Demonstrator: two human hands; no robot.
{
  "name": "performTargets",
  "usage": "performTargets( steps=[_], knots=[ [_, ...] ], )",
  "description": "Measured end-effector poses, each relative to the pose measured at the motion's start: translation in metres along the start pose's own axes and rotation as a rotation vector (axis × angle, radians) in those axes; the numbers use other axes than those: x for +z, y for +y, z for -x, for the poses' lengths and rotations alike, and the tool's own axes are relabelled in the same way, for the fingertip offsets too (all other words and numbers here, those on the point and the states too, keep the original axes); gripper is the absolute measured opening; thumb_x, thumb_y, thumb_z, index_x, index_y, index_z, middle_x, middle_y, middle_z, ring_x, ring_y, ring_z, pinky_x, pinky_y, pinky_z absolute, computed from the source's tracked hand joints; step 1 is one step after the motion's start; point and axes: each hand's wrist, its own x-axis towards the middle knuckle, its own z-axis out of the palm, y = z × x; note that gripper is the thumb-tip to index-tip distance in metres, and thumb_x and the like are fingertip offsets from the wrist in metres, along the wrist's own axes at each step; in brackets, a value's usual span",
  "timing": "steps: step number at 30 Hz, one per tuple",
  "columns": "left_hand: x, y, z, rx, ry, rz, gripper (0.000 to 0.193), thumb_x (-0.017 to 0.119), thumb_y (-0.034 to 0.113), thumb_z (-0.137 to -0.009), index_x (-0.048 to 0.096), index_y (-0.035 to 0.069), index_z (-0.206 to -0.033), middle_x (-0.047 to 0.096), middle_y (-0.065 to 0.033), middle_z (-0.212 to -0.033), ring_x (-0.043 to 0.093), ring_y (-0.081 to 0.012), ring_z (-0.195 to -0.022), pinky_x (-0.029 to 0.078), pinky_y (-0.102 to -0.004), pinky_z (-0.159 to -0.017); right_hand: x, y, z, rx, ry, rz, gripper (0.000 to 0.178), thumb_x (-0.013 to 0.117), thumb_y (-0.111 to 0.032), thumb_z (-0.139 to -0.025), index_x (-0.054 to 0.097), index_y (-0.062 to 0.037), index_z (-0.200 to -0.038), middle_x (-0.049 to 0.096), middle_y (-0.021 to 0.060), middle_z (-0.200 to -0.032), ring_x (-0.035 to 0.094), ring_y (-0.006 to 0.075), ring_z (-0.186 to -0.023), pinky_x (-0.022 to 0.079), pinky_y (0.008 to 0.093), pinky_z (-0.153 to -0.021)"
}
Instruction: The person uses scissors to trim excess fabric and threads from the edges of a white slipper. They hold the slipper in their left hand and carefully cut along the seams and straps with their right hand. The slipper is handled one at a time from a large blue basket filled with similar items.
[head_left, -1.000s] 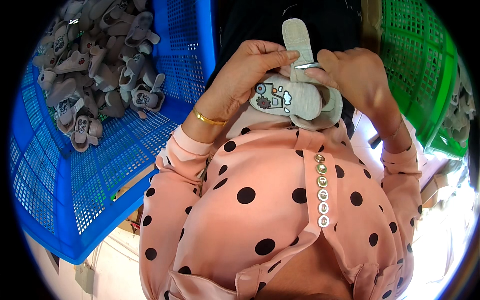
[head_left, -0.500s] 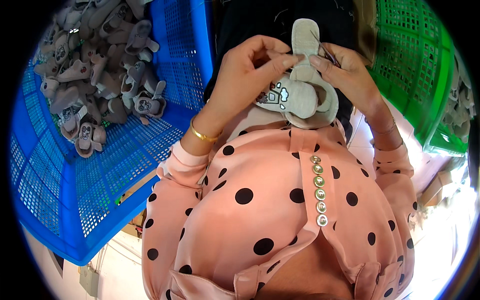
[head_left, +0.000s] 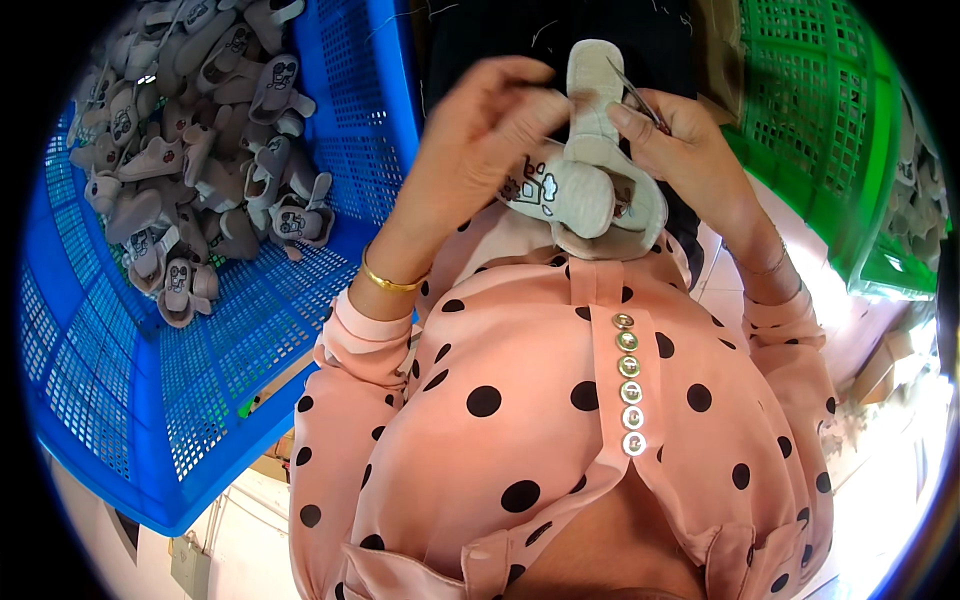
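A pale grey fabric shoe (head_left: 585, 205) with a cartoon print lies against my lap, its strap (head_left: 596, 95) sticking up and away from me. In my right hand (head_left: 672, 135) is a pair of small scissors (head_left: 640, 98) with a slender pointed blade; its tip lies over the strap. The right thumb presses at the strap's right edge. To the left of the strap, my left hand (head_left: 490, 130) is smeared by motion with its fingers bent. Whether it pinches a thread or anything else cannot be made out.
On the left stands a large blue plastic basket (head_left: 365, 130) with a heap of similar grey shoes (head_left: 190, 160). A green plastic basket (head_left: 820, 110) with more grey pieces (head_left: 905, 190) stands on the right. A cardboard box (head_left: 885, 365) sits at the far right.
My left hand has pulled away from the strap toward the left. The shoe and strap have shifted slightly left, and the right hand with the scissors has moved a little with them.
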Motion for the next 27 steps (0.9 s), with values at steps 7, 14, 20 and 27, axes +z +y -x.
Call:
performTargets(
  steps=[7, 14, 20, 27],
  knots=[
    [0.012, 0.009, 0.002, -0.240, -0.120, 0.092, 0.026, 0.066, 0.025, -0.093, 0.070, 0.001, -0.101, 0.065, 0.0011, -0.076, 0.057, -0.0038, -0.061, 0.045, -0.0178, -0.055, -0.002, 0.012, 0.012, -0.368, 0.254, 0.389, 0.034, 0.063, -0.035, -0.093, 0.056, -0.0015, -0.096, 0.061, 0.0081, -0.070, 0.061, 0.0199, -0.063, 0.046, 0.0281, -0.057],
    [0.007, -0.001, -0.001, -0.292, -0.038, 0.140, 0.023, 0.067, 0.023, -0.092, 0.070, 0.001, -0.098, 0.070, -0.0041, -0.079, 0.064, -0.0080, -0.064, 0.050, -0.0197, -0.056, -0.010, 0.016, 0.017, -0.534, 0.296, 0.998, 0.038, 0.066, -0.045, -0.087, 0.051, -0.0098, -0.085, 0.056, 0.0056, -0.056, 0.059, 0.0261, -0.052, 0.045, 0.0340, -0.046],
    [0.001, 0.000, -0.001, -0.301, -0.076, 0.157, 0.024, 0.066, 0.023, -0.093, 0.069, 0.000, -0.099, 0.071, -0.0061, -0.084, 0.067, -0.0104, -0.068, 0.054, -0.0222, -0.061, -0.009, 0.016, 0.010, -0.624, 0.319, 1.076, 0.039, 0.067, -0.046, -0.085, 0.050, -0.0110, -0.081, 0.053, 0.0044, -0.054, 0.057, 0.0236, -0.049, 0.044, 0.0327, -0.045],
    [-0.002, -0.005, -0.001, -0.315, -0.093, 0.179, 0.025, 0.065, 0.023, -0.093, 0.069, 0.000, -0.100, 0.071, -0.0069, -0.086, 0.068, -0.0112, -0.070, 0.055, -0.0227, -0.063, -0.009, 0.018, 0.008, -0.657, 0.333, 1.096, 0.040, 0.068, -0.047, -0.084, 0.050, -0.0115, -0.080, 0.053, 0.0037, -0.054, 0.056, 0.0229, -0.050, 0.043, 0.0326, -0.045]
  ],
)
